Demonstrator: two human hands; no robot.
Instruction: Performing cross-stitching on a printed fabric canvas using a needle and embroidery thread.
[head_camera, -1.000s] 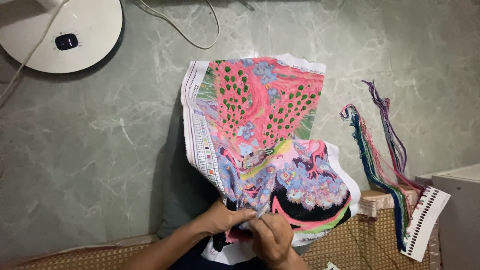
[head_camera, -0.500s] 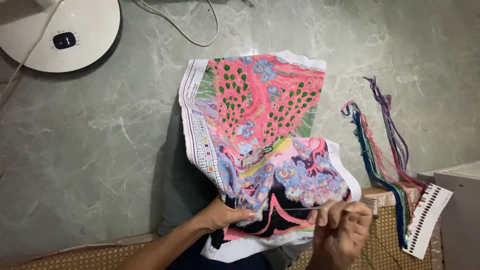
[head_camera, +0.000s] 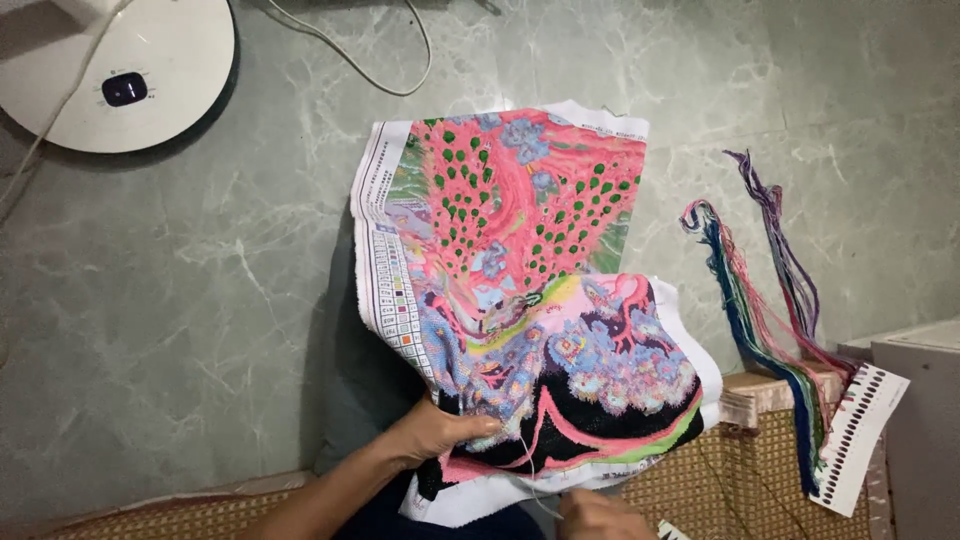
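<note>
I see the cross-stitch canvas (head_camera: 530, 300) spread over green marble floor, below the round white base (head_camera: 115, 75). My left hand (head_camera: 435, 432) pinches the canvas's lower edge, fingers together. My right hand (head_camera: 600, 515), beneath the canvas, is mostly cropped; I cannot tell its fingers. Thread bundles (head_camera: 770, 300) lie right of the canvas.

A large cross-stitch canvas (head_camera: 520, 300) lay draped and creased, its white border showing round the edge. Pink filled most of it, dotted with green, with blue-lilac flowers lower down and a black band by the bottom edge. A pale thread (head_camera: 530, 480) ran off the lower hem.
</note>
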